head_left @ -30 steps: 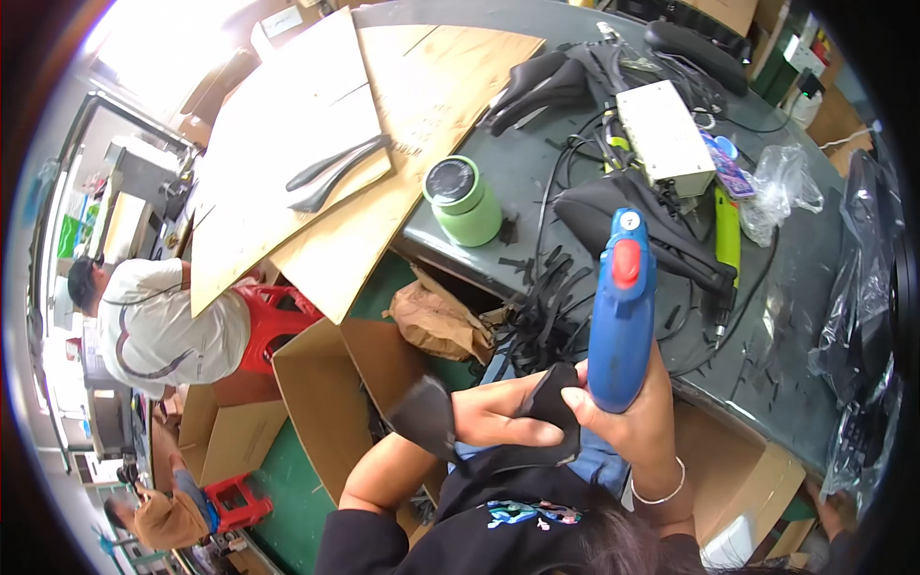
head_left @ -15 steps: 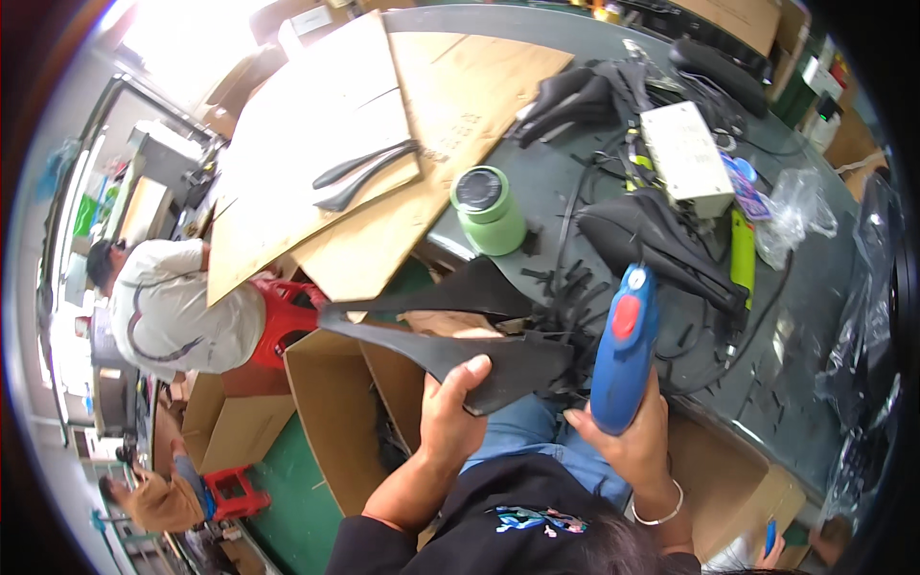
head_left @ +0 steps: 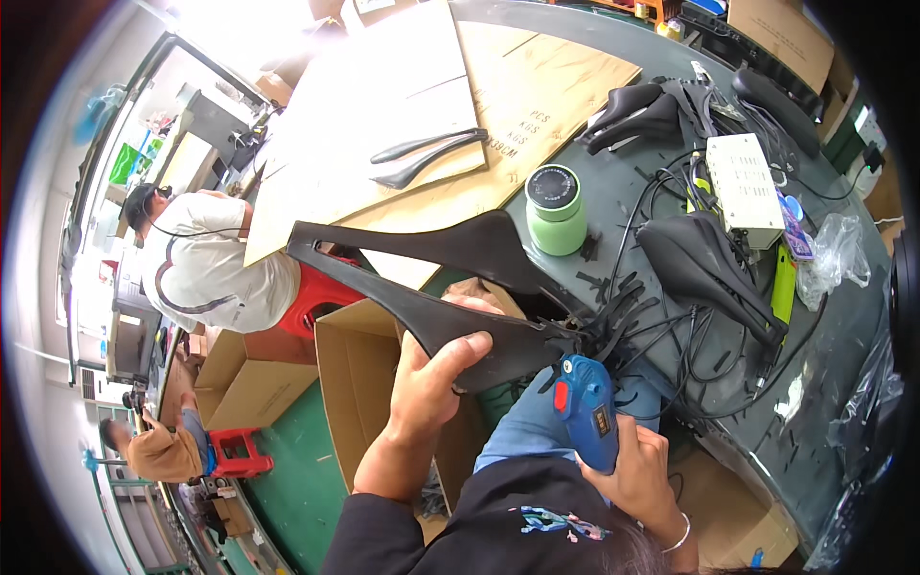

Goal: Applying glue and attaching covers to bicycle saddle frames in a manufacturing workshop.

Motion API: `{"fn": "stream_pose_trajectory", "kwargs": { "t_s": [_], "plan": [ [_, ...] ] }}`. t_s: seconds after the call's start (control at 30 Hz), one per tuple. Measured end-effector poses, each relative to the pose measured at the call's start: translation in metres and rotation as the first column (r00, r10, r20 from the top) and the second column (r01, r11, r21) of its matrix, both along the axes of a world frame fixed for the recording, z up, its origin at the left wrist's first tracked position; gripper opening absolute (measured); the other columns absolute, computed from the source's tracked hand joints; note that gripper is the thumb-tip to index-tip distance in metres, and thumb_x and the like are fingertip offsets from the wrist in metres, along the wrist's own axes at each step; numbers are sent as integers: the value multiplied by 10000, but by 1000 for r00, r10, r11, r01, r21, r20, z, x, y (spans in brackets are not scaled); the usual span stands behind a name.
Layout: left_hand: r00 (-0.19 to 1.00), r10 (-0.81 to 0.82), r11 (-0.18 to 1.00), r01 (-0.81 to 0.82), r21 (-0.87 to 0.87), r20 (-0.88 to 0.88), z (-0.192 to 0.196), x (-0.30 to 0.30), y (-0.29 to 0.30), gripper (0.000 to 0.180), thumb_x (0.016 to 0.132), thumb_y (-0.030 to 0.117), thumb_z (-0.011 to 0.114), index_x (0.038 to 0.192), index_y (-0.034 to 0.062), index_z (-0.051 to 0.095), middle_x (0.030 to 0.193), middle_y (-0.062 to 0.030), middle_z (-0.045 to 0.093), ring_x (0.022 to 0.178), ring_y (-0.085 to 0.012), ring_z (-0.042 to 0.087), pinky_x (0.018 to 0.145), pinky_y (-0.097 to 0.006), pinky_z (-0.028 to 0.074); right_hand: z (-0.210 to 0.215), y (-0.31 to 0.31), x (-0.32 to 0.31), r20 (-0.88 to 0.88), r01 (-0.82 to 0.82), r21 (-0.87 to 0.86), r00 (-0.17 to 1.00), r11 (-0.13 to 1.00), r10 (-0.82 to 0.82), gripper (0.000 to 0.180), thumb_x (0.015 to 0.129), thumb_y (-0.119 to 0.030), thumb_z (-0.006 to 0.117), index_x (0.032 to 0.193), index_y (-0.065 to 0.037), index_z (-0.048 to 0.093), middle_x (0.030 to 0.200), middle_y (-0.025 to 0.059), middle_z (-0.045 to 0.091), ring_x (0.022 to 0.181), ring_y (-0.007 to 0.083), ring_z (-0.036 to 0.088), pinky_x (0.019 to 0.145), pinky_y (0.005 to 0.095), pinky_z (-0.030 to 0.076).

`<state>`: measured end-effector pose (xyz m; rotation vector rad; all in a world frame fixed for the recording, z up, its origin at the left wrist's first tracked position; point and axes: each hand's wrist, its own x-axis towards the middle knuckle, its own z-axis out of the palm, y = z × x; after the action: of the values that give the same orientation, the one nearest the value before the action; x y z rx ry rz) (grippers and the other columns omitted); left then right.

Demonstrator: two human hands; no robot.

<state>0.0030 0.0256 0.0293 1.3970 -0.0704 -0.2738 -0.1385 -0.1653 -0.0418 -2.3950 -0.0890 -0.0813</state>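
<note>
A black bicycle saddle piece (head_left: 422,297) with a long central gap is in my left hand (head_left: 428,391), thumb on top of its near wing and fingers beneath. Its nose points left, and its wide end lies by the table edge. My right hand (head_left: 632,471) is wrapped round a blue handheld power tool (head_left: 588,414) with a red button. The tool's head is close to the near corner of the saddle piece's wide end; whether they touch is hidden. Black cut-off strips (head_left: 618,311) lie just beyond that end.
On the grey table (head_left: 661,278) are a green bottle (head_left: 556,218), a black saddle (head_left: 704,268), a white box-shaped device (head_left: 743,187) and cables. Cardboard sheets (head_left: 537,86) carry another saddle piece (head_left: 426,158). An open carton (head_left: 359,364) stands below left. Two people sit at left.
My right hand has brought the blue tool down and left to the saddle piece's wide end, turning it. The saddle piece is tilted, with its nose higher. The view has shifted.
</note>
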Motion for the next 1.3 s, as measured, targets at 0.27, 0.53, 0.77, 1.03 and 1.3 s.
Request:
{"fn": "stream_pose_trajectory", "kwargs": {
  "t_s": [0.27, 0.53, 0.77, 1.03, 1.3],
  "plan": [
    [993, -115, 993, 114, -8, -22, -5, -6, -2, 213, 763, 0, 573, 972, -40, 571, 890, -76, 578, 848, -140, 559, 771, -273, 454, 3, 3, 1, 27, -23, 6, 999, 1000, 23, 525, 594, -164, 779, 968, 19, 460, 667, 145, 589, 582, 318, 594, 567, 379, 467],
    [998, -3, 991, 11, 132, -57, -18, -12, 25, 191, 790, 46, 612, 962, -33, 584, 859, -34, 607, 769, -98, 553, 712, -240, 450, 3, 9, 5, 77, 38, 117, 996, 992, -47, 511, 567, -142, 782, 946, 4, 470, 616, 124, 563, 556, 314, 580, 546, 372, 458],
    [808, 491, 808, -562, -177, -326, -78, -19, 130, 254, 876, 224, 577, 1004, 6, 554, 850, -99, 623, 674, -189, 615, 573, -275, 523, -1, 9, 5, -144, 231, 135, 967, 964, -211, 538, 611, -161, 775, 1005, 30, 463, 716, 181, 578, 646, 318, 565, 620, 384, 440],
    [281, 722, 169, -958, -232, -632, -240, -47, 273, 200, 871, 249, 586, 912, 53, 572, 783, -134, 628, 673, -240, 628, 584, -313, 561, -9, 20, 5, -213, 163, 231, 970, 959, -114, 510, 596, -87, 765, 987, 44, 464, 627, 124, 547, 556, 292, 567, 569, 355, 434],
    [571, 611, 788, -507, 349, -548, -290, -96, 161, 268, 890, 261, 536, 1017, 27, 568, 850, -81, 629, 716, -158, 609, 604, -292, 513, -5, 23, 5, -276, 235, 241, 947, 942, -166, 474, 615, -57, 747, 965, 60, 449, 634, 117, 562, 559, 230, 596, 558, 307, 452]
  ]
}}
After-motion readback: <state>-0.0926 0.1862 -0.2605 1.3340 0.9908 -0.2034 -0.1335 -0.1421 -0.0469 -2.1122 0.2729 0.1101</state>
